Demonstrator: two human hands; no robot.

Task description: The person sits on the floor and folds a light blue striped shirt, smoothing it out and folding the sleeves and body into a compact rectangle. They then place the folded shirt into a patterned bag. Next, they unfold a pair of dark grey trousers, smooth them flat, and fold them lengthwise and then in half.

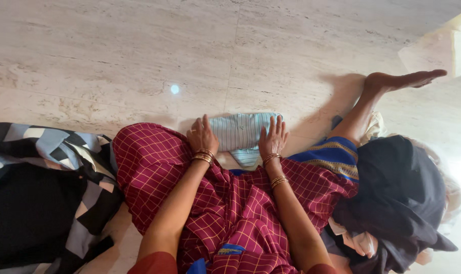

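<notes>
Fingers first: the left hand (202, 135) lies flat, fingers stretched out and close together, pressing on the left edge of the folded striped cloth (242, 133). The right hand (273, 138) mirrors it on the cloth's right edge, palm down, fingers slightly spread and straight, gripping nothing. Neither hand is curled around the fabric; both simply rest on top of it.

The striped cloth itself is pale blue-green with fine lines, folded into a compact bundle, lying on the marble floor (139, 56) just beyond the person's knees, squarely between the two hands. A narrower fold of it hangs toward the lap.

Out along the arms: gold bangles (204, 155) sit on the left wrist just behind the cloth, and two more sets of bangles (275, 169) ring the right wrist and forearm.

Nearer than the cloth, the lap is covered by a maroon checked garment (225, 203) with thin yellow lines, edged with a blue and gold border (332, 157) to the cloth's right. Beyond that border, the person's bare foot (402, 80) stretches out on the floor, up and to the right of the cloth.

Far to the cloth's left lies a black, grey and blue patterned fabric (48, 193). Far to its right sits a heap of dark navy clothing (397, 198), with pale cloth peeking from under it.
</notes>
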